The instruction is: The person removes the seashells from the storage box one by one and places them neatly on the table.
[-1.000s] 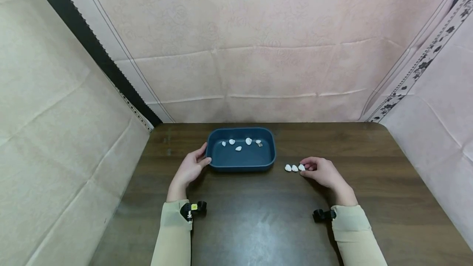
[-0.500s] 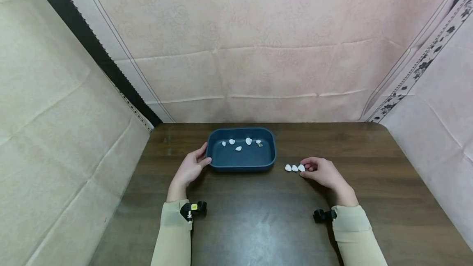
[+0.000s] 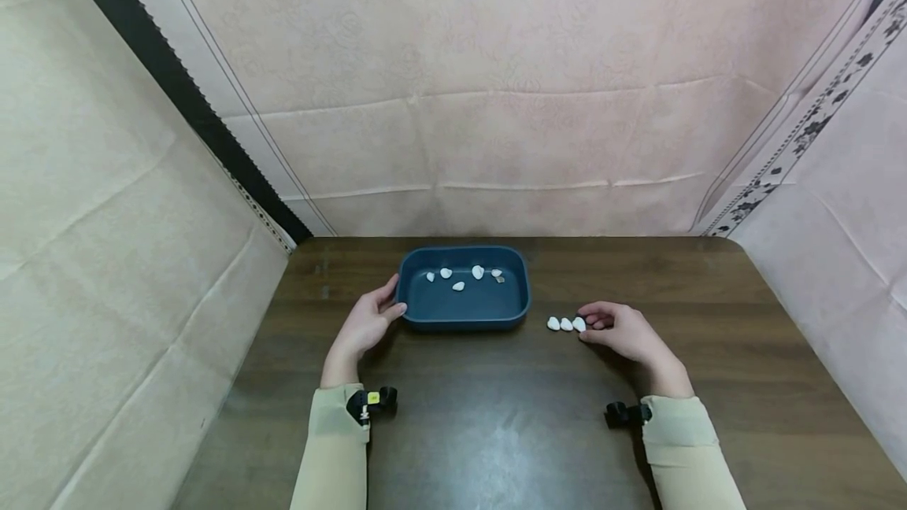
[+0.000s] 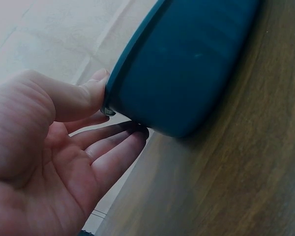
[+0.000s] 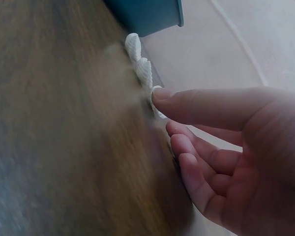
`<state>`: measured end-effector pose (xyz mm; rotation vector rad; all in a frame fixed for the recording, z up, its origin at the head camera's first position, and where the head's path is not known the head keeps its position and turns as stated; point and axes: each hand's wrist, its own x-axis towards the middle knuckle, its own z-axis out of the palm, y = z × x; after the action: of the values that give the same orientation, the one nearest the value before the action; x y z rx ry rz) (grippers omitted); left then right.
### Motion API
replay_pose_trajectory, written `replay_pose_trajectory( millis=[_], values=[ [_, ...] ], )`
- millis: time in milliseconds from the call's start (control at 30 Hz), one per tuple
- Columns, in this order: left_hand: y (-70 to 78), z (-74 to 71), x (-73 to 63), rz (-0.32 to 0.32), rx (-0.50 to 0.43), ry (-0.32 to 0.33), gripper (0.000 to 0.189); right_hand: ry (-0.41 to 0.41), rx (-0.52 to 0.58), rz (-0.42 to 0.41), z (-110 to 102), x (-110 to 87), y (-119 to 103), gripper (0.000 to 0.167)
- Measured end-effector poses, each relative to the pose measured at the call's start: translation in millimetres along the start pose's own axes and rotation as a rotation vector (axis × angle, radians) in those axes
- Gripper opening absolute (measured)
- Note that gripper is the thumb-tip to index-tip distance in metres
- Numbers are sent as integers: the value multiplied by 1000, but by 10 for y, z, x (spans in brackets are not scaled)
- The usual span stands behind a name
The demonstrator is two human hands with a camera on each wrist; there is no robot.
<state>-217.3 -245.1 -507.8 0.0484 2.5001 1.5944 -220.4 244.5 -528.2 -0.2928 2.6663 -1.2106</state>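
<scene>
A blue rectangular tray [image 3: 464, 319] sits on the table with several small pale seashells [image 3: 478, 271] scattered inside. My left hand [image 3: 366, 325] grips its left end, the thumb [image 4: 91, 93] at the rim and the fingers at the outer wall. Right of the tray, three white ridged seashells make a short row: the left one [image 3: 553, 323], the middle one [image 3: 566, 324] and the right one [image 3: 579, 324]. My right hand [image 3: 623, 333] has thumb and fingertips on either side of the right one. In the right wrist view the thumb [image 5: 187, 105] partly hides that shell.
The brown wooden table [image 3: 489, 408] ends in a back edge just behind the tray. Pale patterned cloth [image 3: 496, 140] hangs behind it and at both sides. A black wrist camera [image 3: 379, 400] is strapped at the left sleeve, another [image 3: 627, 415] at the right.
The right hand has shifted very slightly to the right against the row of shells. The left hand, the tray and the shells have kept their places.
</scene>
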Motion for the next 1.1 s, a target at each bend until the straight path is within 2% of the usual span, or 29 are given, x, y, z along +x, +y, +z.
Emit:
replay_pose_trajectory(
  millis=[167,433,800,933,1100],
  values=[
    [3,-1,8,3,-3,-2,65,0,16,-12,-30,-23,17,40],
    [4,-10,-7,0,-2,2,65,50,50,-6,-75,-49,-33,42],
    [-19,-3,-20,0,0,5,65,143,73,-63,-112,-50,-255,43],
    [-4,-1,-23,7,10,8,64,132,112,-71,-83,-12,-377,43],
    [13,7,-21,7,6,5,64,77,168,-88,-1,75,-562,40]
  ],
)
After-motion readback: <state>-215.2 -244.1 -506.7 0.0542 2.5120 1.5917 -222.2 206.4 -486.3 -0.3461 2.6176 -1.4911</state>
